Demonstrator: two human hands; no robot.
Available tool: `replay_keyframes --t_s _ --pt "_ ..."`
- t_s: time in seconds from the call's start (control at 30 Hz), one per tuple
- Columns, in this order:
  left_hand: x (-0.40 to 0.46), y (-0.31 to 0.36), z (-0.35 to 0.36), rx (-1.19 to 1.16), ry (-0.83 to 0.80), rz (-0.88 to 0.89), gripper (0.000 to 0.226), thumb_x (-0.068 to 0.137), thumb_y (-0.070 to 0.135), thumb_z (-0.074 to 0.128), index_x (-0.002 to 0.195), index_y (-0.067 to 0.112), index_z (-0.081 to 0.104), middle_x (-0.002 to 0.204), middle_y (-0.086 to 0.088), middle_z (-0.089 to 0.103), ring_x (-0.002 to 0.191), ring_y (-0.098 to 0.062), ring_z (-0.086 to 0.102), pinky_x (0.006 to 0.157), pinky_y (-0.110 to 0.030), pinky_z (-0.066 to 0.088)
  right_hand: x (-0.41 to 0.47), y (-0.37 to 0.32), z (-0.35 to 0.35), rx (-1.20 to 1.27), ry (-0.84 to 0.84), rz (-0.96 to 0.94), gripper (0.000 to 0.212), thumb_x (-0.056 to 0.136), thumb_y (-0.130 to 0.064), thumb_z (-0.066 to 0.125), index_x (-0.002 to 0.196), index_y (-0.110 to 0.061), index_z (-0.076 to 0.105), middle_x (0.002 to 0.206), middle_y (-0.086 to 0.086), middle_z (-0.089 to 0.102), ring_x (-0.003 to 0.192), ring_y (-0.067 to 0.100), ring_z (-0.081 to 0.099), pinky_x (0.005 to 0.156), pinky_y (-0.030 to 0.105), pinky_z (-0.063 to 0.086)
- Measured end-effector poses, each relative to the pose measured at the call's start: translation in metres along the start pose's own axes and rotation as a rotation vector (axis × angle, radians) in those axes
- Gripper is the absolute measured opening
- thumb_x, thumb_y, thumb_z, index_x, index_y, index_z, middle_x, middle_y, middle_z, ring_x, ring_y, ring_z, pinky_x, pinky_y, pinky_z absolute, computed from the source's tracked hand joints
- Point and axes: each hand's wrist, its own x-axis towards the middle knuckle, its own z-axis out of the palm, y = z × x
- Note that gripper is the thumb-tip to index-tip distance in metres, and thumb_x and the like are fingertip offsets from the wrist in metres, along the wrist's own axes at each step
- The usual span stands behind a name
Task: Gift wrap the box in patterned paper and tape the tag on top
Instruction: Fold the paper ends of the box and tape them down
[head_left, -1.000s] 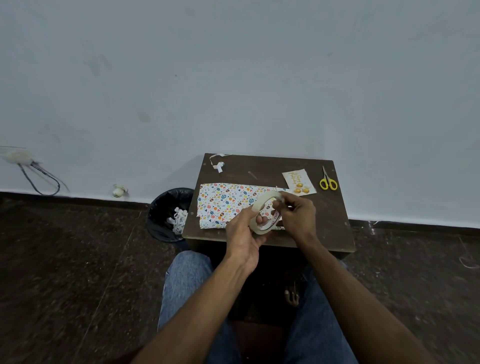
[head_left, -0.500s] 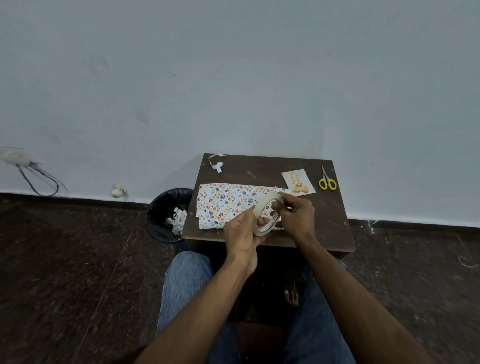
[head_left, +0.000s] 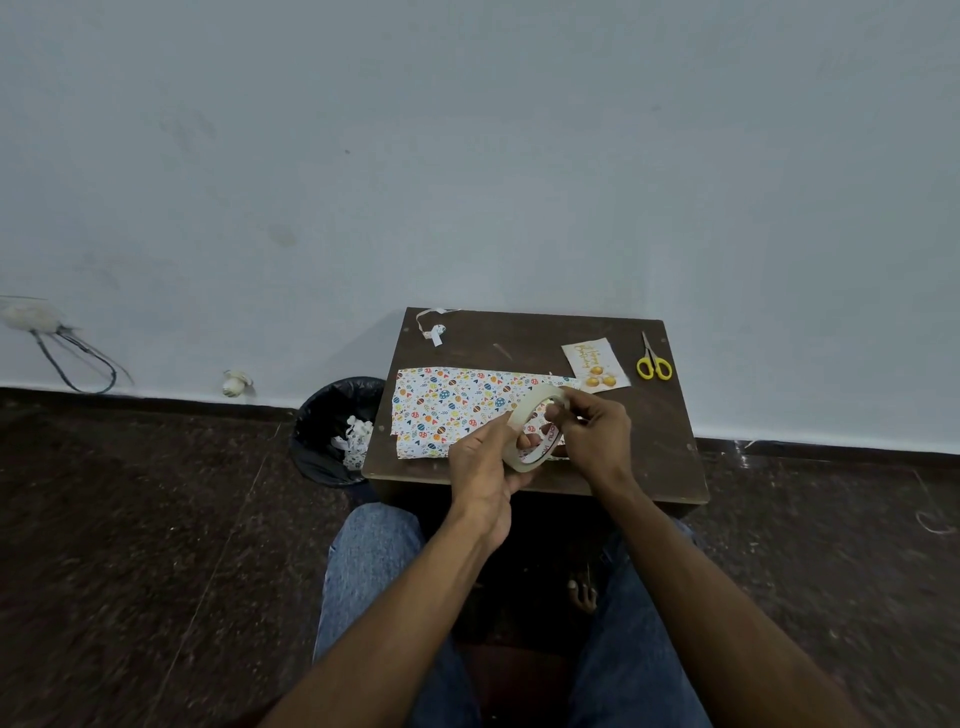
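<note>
the left hand (head_left: 485, 462) is gripping the tape roll (head_left: 535, 428) by its rim, fingers through the core, while the right hand (head_left: 592, 431) is pinching at its top edge. the wrapped box (head_left: 447, 410) is lying beneath on the table (head_left: 660, 441), tag (head_left: 595, 364) just beyond. tape is likely light, sticky, curl-prone; best pinching its free end.

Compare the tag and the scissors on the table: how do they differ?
The tag is a flat pale card with gold print; the scissors are metal blades with yellow handles. The tag touches the wrapped box; the scissors lie apart, further right. Both rest untouched on the table.
</note>
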Motion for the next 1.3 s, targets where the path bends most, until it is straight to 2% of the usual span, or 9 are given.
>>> replay_keyframes --t_s 0.17,0.33,0.53,0.6,0.67,0.73,0.87,1.13,1.3 --pt "0.0014 -0.0035 -0.0004 -0.008 0.024 0.017 0.043 0.093 0.0 0.052 0.059 0.016 0.074 0.058 -0.002 0.06 0.057 -0.012 0.06 0.095 -0.062 0.046 0.0007 0.0009 0.0006 -0.001 0.006 0.0 0.019 0.085 -0.006 0.073 0.104 -0.011 0.077 0.087 -0.001 0.076 0.083 0.019 0.073 0.076 0.047 0.061" --pt "0.0017 -0.0056 0.0022 -0.013 0.048 0.035 0.035 0.094 0.007 0.057 0.066 0.013 0.077 0.06 -0.005 0.058 0.061 -0.017 0.058 0.093 -0.062 0.047 0.0008 0.0 -0.0002 -0.027 0.014 -0.028 0.02 0.086 -0.003 0.072 0.105 -0.005 0.077 0.087 0.001 0.075 0.078 0.01 0.068 0.075 0.03 0.055" --pt "0.0047 -0.0086 -0.002 0.033 0.018 0.046 0.034 0.083 -0.014 0.045 0.094 0.0 0.074 0.084 -0.018 0.063 0.088 -0.036 0.062 0.096 -0.058 0.049 0.0028 -0.0017 -0.0011 -0.043 0.009 -0.035 0.019 0.086 -0.005 0.072 0.103 -0.009 0.077 0.09 -0.001 0.076 0.084 0.015 0.071 0.078 0.04 0.06" --pt "0.0045 -0.0068 -0.0043 0.046 -0.016 0.042 0.032 0.074 -0.007 0.047 0.096 -0.003 0.071 0.089 -0.019 0.065 0.096 -0.04 0.062 0.094 -0.055 0.05 0.0026 -0.0026 -0.0017 -0.053 0.009 -0.045 0.02 0.086 -0.005 0.071 0.105 -0.009 0.077 0.092 0.0 0.076 0.084 0.014 0.071 0.079 0.039 0.06" --pt "0.0039 -0.0053 -0.0037 0.059 -0.046 0.032 0.033 0.07 0.009 0.057 0.099 -0.001 0.071 0.083 -0.014 0.067 0.092 -0.034 0.063 0.094 -0.055 0.05 0.0025 -0.0011 -0.0034 -0.031 0.007 -0.03 0.021 0.087 -0.006 0.071 0.107 -0.009 0.077 0.094 0.002 0.077 0.085 0.015 0.072 0.076 0.043 0.061" --pt "0.0029 -0.0033 -0.0024 0.059 -0.022 0.04 0.018 0.086 0.017 0.064 0.097 0.006 0.073 0.071 -0.006 0.063 0.08 -0.025 0.062 0.095 -0.059 0.048 0.0021 0.0003 -0.0033 -0.011 0.001 -0.015 0.023 0.088 -0.005 0.07 0.11 -0.008 0.075 0.097 0.004 0.077 0.086 0.015 0.073 0.074 0.042 0.062" --pt "0.0041 -0.0044 -0.0013 0.017 0.016 0.023 0.018 0.093 0.009 0.06 0.082 0.012 0.074 0.061 -0.002 0.058 0.069 -0.018 0.06 0.093 -0.061 0.048 0.0003 -0.0014 -0.0037 -0.009 -0.001 -0.016 0.02 0.087 -0.005 0.071 0.106 -0.01 0.077 0.091 0.001 0.077 0.083 0.017 0.073 0.074 0.044 0.061" --pt "0.0049 -0.0029 -0.0024 0.011 0.007 0.04 0.025 0.093 0.006 0.053 0.085 0.009 0.077 0.072 -0.011 0.064 0.082 -0.029 0.062 0.093 -0.063 0.05 0.0027 0.0008 -0.0009 -0.004 0.001 0.018 0.022 0.087 -0.007 0.072 0.109 -0.008 0.075 0.095 0.003 0.077 0.085 0.018 0.073 0.073 0.048 0.061" --pt "0.009 -0.0056 -0.0052 0.003 0.004 0.003 0.027 0.093 0.005 0.048 0.11 0.0 0.068 0.069 -0.006 0.063 0.084 -0.027 0.059 0.098 -0.062 0.047 -0.0018 -0.0031 -0.0025 -0.022 0.016 -0.026 0.023 0.087 -0.006 0.072 0.11 -0.008 0.076 0.096 0.002 0.077 0.087 0.015 0.072 0.079 0.045 0.06"
